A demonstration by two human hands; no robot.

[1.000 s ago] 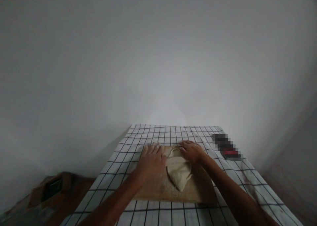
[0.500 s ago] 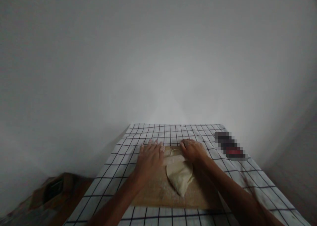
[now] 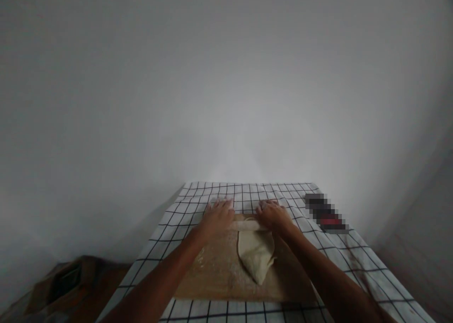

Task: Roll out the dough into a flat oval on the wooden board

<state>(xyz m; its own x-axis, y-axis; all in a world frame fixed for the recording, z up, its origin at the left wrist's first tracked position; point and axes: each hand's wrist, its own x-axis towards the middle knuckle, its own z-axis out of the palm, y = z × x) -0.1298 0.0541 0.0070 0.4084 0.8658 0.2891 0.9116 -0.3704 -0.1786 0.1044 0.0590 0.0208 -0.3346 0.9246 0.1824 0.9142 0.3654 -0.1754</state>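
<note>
Evidently, two bare hands are at work with a pale rolling pin (image 3: 246, 225) laid crosswise over a sheet of dough (image 3: 255, 254). The dough lies right of centre on a floury wooden board (image 3: 212, 283), tapering to a point towards the person, with a small loose flap on its right edge; a sliver of it shows beyond the pin. The left hand (image 3: 217, 215) covers the pin's left end, its fingers stretched forward and slightly spread. The right hand (image 3: 274, 215) covers the other end, its fingers bent; I cannot tell how tightly they close.

Rolling well here likely calls for level pressure from both palms, so the sheet thins evenly. The thick-looking point and the flap probably need care, since either could crease under the pin.

The board sits on a black-and-white checked tablecloth (image 3: 161, 235), its far side against a plain grey wall (image 3: 226, 101). Off the board, beyond the right hand, lies a pixelated dark object (image 3: 325, 214) with a red patch, apart from the pin. The right forearm hides part of the board. At lower left, below the tabletop, stands a brown box (image 3: 87, 271), dim and blurred.
</note>
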